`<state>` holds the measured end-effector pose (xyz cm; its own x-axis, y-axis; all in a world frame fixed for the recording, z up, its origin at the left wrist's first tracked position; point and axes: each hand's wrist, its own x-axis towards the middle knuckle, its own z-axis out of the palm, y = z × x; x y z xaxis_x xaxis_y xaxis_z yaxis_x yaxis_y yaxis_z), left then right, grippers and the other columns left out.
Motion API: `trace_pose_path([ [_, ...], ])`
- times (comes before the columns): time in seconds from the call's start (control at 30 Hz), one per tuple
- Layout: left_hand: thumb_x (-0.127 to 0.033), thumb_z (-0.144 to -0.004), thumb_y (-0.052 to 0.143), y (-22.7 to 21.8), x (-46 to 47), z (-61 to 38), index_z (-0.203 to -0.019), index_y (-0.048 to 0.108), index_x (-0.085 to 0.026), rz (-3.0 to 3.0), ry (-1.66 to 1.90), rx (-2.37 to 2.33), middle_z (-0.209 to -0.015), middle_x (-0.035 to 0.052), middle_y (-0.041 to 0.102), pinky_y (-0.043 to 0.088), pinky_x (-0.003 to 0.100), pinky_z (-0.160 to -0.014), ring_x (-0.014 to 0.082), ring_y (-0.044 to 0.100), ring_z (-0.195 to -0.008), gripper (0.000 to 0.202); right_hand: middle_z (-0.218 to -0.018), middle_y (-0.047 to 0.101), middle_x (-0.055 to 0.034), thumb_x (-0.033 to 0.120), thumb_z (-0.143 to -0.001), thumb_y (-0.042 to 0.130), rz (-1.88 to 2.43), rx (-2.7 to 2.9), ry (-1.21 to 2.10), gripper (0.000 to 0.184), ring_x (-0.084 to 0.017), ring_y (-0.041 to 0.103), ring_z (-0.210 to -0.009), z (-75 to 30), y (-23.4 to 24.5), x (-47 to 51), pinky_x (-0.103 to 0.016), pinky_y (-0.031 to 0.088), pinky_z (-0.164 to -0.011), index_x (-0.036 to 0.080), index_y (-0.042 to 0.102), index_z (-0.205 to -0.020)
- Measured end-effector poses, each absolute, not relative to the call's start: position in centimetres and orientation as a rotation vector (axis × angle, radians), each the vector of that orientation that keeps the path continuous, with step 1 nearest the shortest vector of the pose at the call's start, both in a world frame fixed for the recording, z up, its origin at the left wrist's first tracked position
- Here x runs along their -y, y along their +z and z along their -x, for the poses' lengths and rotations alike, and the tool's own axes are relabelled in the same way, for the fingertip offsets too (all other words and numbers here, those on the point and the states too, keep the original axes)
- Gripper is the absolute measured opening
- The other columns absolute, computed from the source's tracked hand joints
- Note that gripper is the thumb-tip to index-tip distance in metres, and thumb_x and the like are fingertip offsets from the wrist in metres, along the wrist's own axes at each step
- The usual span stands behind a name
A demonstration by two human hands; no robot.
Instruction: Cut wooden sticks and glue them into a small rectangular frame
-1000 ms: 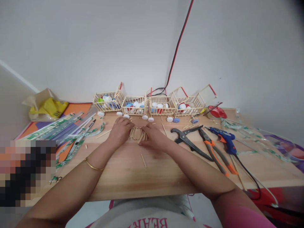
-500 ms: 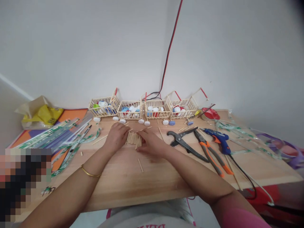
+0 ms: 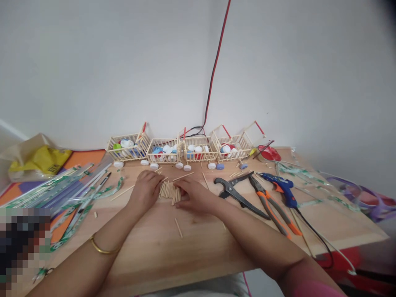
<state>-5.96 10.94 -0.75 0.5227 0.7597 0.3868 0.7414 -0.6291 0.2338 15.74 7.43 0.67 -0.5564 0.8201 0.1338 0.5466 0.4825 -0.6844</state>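
Both your hands rest at a wooden table (image 3: 148, 255), around a small pile of short wooden sticks (image 3: 168, 190) in front of you. Your left hand (image 3: 145, 190), fingers bent, is at the pile's left end. Your right hand (image 3: 194, 195) curves about its right end, thumb nearer you and fingers beyond. Whether either hand grips any sticks, you cannot tell. One loose stick (image 3: 178, 228) lies apart, nearer you. Behind the pile, four wheeled stick carts (image 3: 185, 154) stand in a row by the wall (image 3: 123, 62), with coloured caps (image 3: 198, 150) inside. To the right lie black cutters (image 3: 236, 194), orange-and-grey pliers (image 3: 268, 203) and a blue glue gun (image 3: 287, 190).
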Motion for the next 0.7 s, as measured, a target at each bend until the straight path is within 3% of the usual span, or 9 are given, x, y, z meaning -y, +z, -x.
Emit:
trace_pose_path([
  [0.17,-0.022,-0.087,0.044,-0.9,-10.8,5.8,-0.095,0.064,-0.015,-2.729,0.726,-1.353,-0.088,0.0098,0.065,0.042,0.042,-0.086,0.0240,0.054,-0.091,0.022,-0.112,0.056,-0.0100,0.028,-0.066,0.076,1.149,2.284,0.828,0.057,-0.022,0.052,-0.101,-15.8,0.5,-7.6,-0.033,0.044,-0.086,0.018,0.054,-0.117],
  [0.37,-0.019,-0.087,0.042,-0.7,-10.2,5.9,-0.103,0.062,-0.014,-2.679,0.874,-1.437,-0.088,0.0102,0.062,0.040,0.044,-0.091,0.0234,0.053,-0.090,0.026,-0.109,0.054,-0.0094,0.024,-0.067,0.075,1.157,2.251,0.872,0.055,-0.016,0.054,-0.086,-15.8,0.5,-7.6,-0.028,0.047,-0.076,0.016,0.054,-0.117],
  [0.5,-0.013,-0.085,0.042,-0.5,-10.0,6.1,-0.109,0.059,-0.013,-2.656,0.925,-1.457,-0.088,0.0100,0.060,0.039,0.045,-0.092,0.0230,0.052,-0.088,0.030,-0.109,0.052,-0.0088,0.030,-0.068,0.074,1.132,2.243,0.923,0.054,-0.014,0.053,-0.080,-15.8,0.5,-7.6,-0.027,0.048,-0.073,0.018,0.054,-0.117],
  [0.7,-0.010,-0.084,0.041,-0.3,-9.8,6.0,-0.111,0.058,-0.014,-2.666,0.959,-1.421,-0.090,0.0098,0.059,0.042,0.041,-0.088,0.0233,0.052,-0.090,0.032,-0.111,0.053,-0.0102,0.036,-0.068,0.075,1.097,2.290,0.869,0.059,-0.018,0.054,-0.091,-15.9,0.2,-7.9,-0.029,0.047,-0.078,0.017,0.053,-0.119],
])
